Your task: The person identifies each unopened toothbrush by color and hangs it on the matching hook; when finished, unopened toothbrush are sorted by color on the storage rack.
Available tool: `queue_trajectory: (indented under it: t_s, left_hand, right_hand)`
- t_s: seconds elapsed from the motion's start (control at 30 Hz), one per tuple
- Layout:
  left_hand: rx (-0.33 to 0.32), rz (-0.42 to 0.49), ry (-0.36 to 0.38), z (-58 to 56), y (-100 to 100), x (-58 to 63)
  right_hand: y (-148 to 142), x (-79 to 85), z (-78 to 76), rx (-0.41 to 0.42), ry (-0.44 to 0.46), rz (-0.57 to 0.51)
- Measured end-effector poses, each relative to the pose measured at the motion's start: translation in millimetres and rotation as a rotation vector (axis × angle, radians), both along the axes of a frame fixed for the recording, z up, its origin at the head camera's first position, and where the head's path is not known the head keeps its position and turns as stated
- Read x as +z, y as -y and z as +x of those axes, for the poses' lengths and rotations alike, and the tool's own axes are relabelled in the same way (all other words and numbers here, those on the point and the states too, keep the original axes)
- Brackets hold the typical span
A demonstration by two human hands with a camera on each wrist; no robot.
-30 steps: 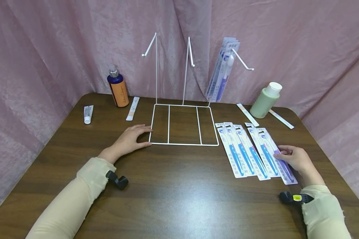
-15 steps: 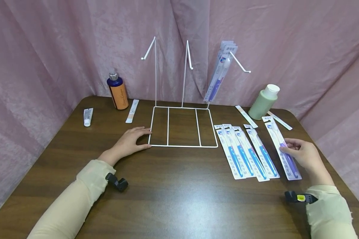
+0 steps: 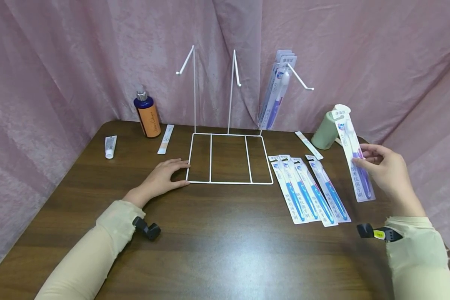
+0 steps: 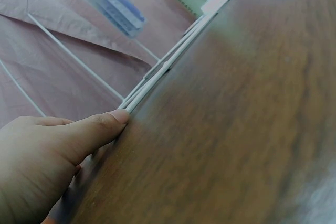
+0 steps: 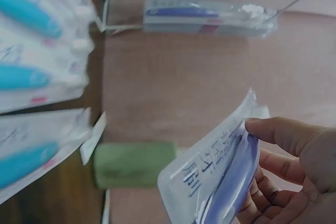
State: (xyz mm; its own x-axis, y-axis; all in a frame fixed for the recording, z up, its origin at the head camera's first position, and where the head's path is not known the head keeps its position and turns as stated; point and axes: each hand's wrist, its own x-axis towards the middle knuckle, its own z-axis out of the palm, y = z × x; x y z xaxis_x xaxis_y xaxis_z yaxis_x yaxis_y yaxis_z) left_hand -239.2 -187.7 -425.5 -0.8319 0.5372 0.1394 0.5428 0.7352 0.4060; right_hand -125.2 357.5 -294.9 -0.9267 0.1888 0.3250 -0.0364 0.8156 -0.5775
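Near the left edge of the dark-brown wooden tabletop [image 3: 243, 254] lies a small white tube [image 3: 110, 146]. The left hand [image 3: 159, 179] touches the front-left corner of the white wire rack [image 3: 230, 183], thumb and fingers spread apart, not wrapped round it; a light, even press there should be enough to steady the frame. From the rack's right-hand hook [image 3: 301, 78] hang several flat packs of purple toothbrushes [image 3: 275, 98]. Right of its base, white packs of blue toothbrushes [image 3: 303, 190] fan across the tabletop. A pale-green, white-capped bottle [image 3: 323, 132] stands towards the back-right corner, partly hidden by a white-backed pack with a purple toothbrush [image 3: 348, 146]. The right hand [image 3: 391, 171] pinches this pack about its middle, above the tabletop near its right edge (the top leans a little left). That grip looks sound to me, leaving the upper end free; I'd keep the pinch gentle so the card doesn't bend, and hold it high enough to miss the bottle and the blue fan.
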Motion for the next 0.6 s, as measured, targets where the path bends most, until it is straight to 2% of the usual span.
queue_trajectory:
  t_s: [0.3,0.6]
  left_hand:
    - [-0.004,0.009,-0.011,2.1,-1.5,0.7]
    - [-0.007,0.003,-0.03,1.7,-1.3,-0.6]
  right_hand:
    - [42.4,27.8,-12.2,-0.005,-0.149,-0.093]
    - [76.3,32.3,-21.8,0.01,-0.26,-0.207]
